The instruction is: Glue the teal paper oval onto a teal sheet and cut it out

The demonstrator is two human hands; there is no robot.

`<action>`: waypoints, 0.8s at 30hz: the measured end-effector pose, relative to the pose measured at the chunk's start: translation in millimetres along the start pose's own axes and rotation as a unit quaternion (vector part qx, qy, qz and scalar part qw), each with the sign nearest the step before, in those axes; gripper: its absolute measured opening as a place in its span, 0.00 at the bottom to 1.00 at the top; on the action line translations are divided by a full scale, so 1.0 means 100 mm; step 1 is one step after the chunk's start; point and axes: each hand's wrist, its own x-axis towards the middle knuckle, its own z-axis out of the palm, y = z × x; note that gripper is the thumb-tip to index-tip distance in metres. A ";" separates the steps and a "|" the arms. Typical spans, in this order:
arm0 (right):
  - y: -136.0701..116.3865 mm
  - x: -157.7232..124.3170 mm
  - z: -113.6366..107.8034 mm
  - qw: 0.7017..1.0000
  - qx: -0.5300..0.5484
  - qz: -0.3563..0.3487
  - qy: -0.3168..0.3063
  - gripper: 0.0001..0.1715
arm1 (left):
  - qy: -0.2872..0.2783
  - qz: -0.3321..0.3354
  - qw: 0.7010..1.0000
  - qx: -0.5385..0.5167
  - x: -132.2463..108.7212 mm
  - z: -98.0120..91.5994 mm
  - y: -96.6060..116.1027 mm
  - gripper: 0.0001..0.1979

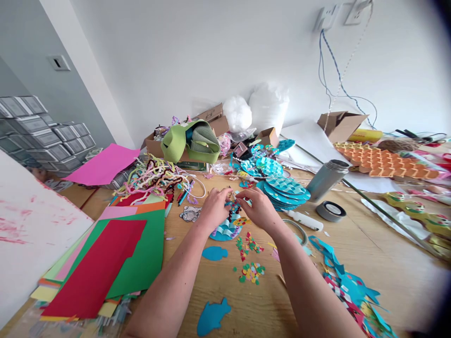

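My left hand (215, 206) and my right hand (260, 206) meet over a blue paper craft (225, 233) with light wavy strips, purple trim and dark fuzzy pieces. Fingertips of both hands are pinched close together at its upper part; what is between them is too small and partly hidden. A yellow spotted paper fish (241, 221) lies by the right hand. Left of the craft is a grey printed fish cutout (190, 214). Nearer me lie a blue paper fish (214, 253), small triangular paper bits (248, 245), round paper dots (251, 272) and another blue fish cutout (213, 317).
Coloured paper sheets (141, 253) and pipe cleaners (151, 176) lie left. On the right are stacked blue discs (285, 192), a glue bottle (305, 219), a tape roll (298, 232), an uncapped grey flask (326, 180), its lid (331, 211) and blue paper scraps (352, 286).
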 end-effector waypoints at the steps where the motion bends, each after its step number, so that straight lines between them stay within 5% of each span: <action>1: 0.00 0.00 0.00 1.000 0.000 0.000 0.001 0.07 | 0.000 0.000 1.000 0.000 0.00 0.00 0.00 0.27; 18: 0.04 0.02 -0.03 0.999 -0.031 -0.005 0.024 0.11 | 0.022 0.009 1.000 0.004 0.00 -0.06 0.01 0.18; 24: -0.01 0.00 -0.11 0.989 -0.005 0.019 0.150 0.10 | 0.093 0.018 0.995 -0.026 0.00 -0.20 0.05 0.18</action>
